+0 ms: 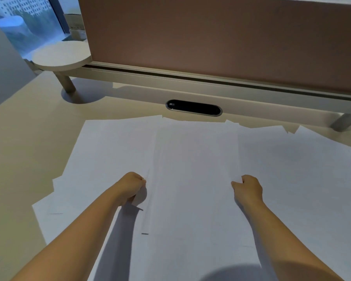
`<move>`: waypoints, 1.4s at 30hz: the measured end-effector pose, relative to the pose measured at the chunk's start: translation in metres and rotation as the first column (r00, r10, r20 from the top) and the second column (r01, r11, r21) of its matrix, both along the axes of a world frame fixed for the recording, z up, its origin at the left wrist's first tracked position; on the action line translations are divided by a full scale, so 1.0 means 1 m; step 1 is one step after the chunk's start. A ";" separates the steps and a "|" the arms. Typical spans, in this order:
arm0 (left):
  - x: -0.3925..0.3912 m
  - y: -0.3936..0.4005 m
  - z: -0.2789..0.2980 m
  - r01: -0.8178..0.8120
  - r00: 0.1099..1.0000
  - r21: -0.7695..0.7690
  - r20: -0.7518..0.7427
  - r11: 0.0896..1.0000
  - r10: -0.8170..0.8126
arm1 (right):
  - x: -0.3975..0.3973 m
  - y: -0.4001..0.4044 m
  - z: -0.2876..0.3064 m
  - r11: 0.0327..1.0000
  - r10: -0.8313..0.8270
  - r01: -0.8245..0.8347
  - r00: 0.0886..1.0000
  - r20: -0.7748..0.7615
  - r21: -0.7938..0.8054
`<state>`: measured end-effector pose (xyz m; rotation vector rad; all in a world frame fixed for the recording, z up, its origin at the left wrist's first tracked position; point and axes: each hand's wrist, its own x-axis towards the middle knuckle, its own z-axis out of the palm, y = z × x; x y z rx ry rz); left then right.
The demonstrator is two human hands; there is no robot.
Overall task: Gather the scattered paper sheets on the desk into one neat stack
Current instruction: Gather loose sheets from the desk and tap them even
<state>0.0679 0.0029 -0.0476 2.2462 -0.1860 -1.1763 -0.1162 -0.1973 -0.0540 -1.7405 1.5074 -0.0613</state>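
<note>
Both hands are down on the spread of sheets, which covers the near part of the desk from its left side to the right edge of view, the far edges ragged and fanned. A central stack lies on top of the rest, running away from the person towards the cable slot. The left hand is curled at the stack's left edge and seems to pinch it; the right hand is curled at the right edge, thumb and finger closed on the paper there. The hands are well apart, one at each long side.

Only the middle pile is bracketed, so the job looks barely begun: loose sheets still lie to the left, right and under the forearms.

The risks from here, as I judge them: the grip is near the close end only, so lifting or squaring could let the far end sag and fan out. Sheets lying under the stack may drag along and skew. The forearms rest on loose paper and could crease or shift it. A hard squeeze inward would buckle the stack rather than align it
</note>
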 end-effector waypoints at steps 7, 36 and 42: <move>0.001 0.008 0.005 -0.279 0.926 -0.174 -0.308 0.944 0.217 | 0.019 0.018 -0.009 0.996 0.067 -0.064 0.997 0.028 -0.069; 0.020 0.076 0.003 -0.343 0.928 -0.281 0.047 0.896 0.370 | 0.070 0.072 0.010 0.913 0.389 -0.404 0.905 -0.173 -0.060; 0.012 0.055 -0.002 -0.499 0.866 -0.353 -0.227 0.791 0.445 | 0.075 0.075 0.015 0.958 0.234 -0.245 0.969 0.084 0.151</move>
